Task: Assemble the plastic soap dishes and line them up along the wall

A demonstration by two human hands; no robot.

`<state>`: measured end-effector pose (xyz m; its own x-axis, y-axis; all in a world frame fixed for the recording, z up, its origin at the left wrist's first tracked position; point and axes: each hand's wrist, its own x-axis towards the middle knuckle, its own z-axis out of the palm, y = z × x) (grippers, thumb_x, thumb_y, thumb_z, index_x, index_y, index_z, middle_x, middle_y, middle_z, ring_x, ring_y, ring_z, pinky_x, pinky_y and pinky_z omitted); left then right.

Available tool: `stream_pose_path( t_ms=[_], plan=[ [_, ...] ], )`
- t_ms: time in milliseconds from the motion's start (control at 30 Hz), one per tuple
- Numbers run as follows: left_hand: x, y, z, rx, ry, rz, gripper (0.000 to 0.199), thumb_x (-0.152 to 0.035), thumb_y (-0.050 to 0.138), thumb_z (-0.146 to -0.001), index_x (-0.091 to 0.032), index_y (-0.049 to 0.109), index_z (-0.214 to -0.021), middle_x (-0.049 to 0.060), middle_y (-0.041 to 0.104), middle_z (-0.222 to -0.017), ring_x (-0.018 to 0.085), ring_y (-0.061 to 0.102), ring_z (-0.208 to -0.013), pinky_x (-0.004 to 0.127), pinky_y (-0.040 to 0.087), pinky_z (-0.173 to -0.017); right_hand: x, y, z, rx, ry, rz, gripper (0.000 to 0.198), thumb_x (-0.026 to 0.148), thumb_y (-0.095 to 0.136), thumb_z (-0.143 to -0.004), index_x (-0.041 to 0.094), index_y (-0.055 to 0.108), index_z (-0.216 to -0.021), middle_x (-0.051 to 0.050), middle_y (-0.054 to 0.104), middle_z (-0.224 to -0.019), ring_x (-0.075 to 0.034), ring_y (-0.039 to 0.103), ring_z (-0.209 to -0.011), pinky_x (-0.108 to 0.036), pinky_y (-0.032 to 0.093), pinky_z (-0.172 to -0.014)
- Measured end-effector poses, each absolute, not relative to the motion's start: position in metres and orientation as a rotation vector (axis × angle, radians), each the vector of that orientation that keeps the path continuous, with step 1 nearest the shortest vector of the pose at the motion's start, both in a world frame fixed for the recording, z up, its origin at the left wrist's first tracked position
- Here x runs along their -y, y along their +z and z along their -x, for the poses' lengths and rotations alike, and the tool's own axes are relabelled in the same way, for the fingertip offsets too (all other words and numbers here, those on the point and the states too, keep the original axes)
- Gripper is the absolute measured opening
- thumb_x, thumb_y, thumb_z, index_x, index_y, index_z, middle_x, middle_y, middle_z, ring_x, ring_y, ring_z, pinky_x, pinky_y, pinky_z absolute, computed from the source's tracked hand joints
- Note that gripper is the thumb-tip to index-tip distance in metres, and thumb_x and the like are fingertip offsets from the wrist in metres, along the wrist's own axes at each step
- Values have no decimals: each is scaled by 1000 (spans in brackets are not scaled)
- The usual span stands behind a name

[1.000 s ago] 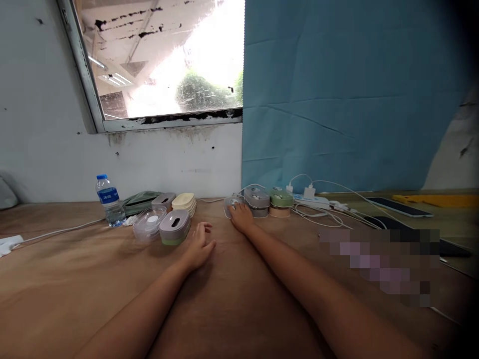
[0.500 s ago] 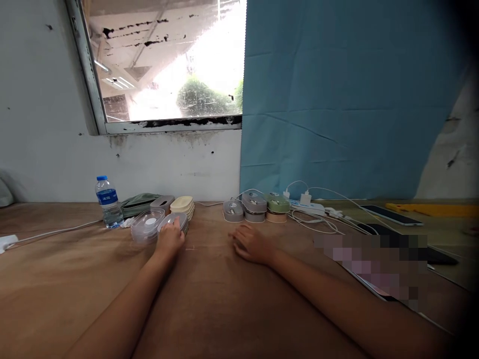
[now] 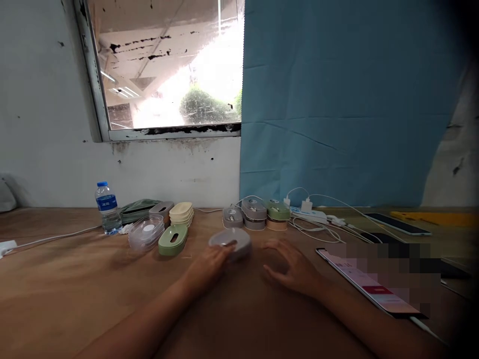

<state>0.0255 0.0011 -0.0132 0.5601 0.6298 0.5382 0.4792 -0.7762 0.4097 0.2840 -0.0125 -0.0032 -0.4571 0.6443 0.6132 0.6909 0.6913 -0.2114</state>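
The gray oval container (image 3: 241, 241) (slightly blurred) is gripped by the left hand (image 3: 210, 262) over the brown table (image 3: 75, 289). Near it, the right hand (image 3: 294, 267) has thumb and fingers apart; a slotted green container (image 3: 178, 246) stands farther left.

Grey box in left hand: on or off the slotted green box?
Off. The left hand holds the grey box apart from the green box, whose slotted top shows uncovered.
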Motion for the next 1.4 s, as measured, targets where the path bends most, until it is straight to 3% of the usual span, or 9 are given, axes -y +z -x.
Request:
stream_pose_path(
  t_ms=[133, 300, 400, 467, 633, 833, 1067, 1267, 1400],
  plan=[
    [18, -12, -44, -669, 728, -2674, 35, -27, 37, -84, -27, 47, -118, 6, 57, -112, 21, 50, -106, 34, 37, -91, 13, 0, -285, 2328, 83, 1019, 45, 36, 60, -65, 24, 51, -108, -7, 45, -121, -27, 42, -111, -42, 34, -94],
    [7, 6, -33, -637, 691, -2758, 39, -28, 47, -79, -25, 45, -118, 5, 59, -107, 20, 55, -98, 30, 42, -84, 14, -2, -285, 2572, 320, 999, 41, 40, 62, -64, 26, 57, -102, -6, 37, -130, -28, 36, -117, -42, 33, -95],
    [-31, 21, -23, -965, 798, -2879, 27, -22, 44, -79, -21, 54, -103, 6, 59, -104, 19, 54, -96, 27, 39, -87, 14, -4, -284, 2588, 314, 1007, 38, 39, 60, -67, 25, 56, -102, -6, 33, -132, -27, 35, -118, -41, 33, -95],
    [-63, 29, -13, -1487, 699, -2860, 25, -15, 40, -78, -20, 56, -97, 5, 59, -100, 16, 53, -93, 24, 37, -87, 15, -4, -284, 2588, 319, 1019, 38, 39, 60, -68, 24, 55, -103, -6, 32, -133, -27, 37, -117, -40, 34, -94],
    [-122, 33, 28, -1976, 669, -2656, 33, 0, 37, -70, -6, 51, -99, 15, 55, -100, 25, 51, -95, 36, 35, -85, 16, -5, -285, 2594, 333, 1052, 40, 41, 59, -69, 24, 53, -105, -7, 29, -132, -26, 37, -117, -38, 34, -94],
    [-137, 25, 62, -2213, 586, -2498, 33, -7, 40, -71, -13, 50, -101, 12, 61, -90, 24, 55, -87, 33, 37, -78, 16, -6, -285, 2573, 290, 1054, 42, 39, 61, -66, 22, 53, -104, -9, 27, -131, -27, 33, -118, -38, 31, -95],
    [-135, 38, 63, -2168, 779, -2500, 16, -19, 46, -73, -19, 50, -88, 6, 61, -88, 20, 56, -83, 26, 38, -72, 9, -14, -286, 2503, 390, 1034, 38, 37, 64, -63, 22, 54, -96, -7, 28, -129, -26, 35, -115, -36, 32, -93],
    [-69, 31, 23, -1691, 1361, -2459, 17, -31, 46, -76, -20, 47, -89, 3, 59, -90, 16, 56, -84, 26, 40, -75, 1, -16, -290, 2047, 458, 765, 38, 49, 55, -69, 22, 51, -95, -8, 28, -128, -26, 29, -121, -38, 27, -97],
    [-9, 9, -5, -1113, 982, -2523, 15, -29, 49, -76, -20, 51, -88, 1, 61, -90, 15, 56, -84, 24, 41, -75, -3, -18, -294, 1817, 520, 758, 42, 54, 56, -67, 23, 49, -95, -9, 29, -129, -27, 28, -122, -40, 27, -97]
  ],
)
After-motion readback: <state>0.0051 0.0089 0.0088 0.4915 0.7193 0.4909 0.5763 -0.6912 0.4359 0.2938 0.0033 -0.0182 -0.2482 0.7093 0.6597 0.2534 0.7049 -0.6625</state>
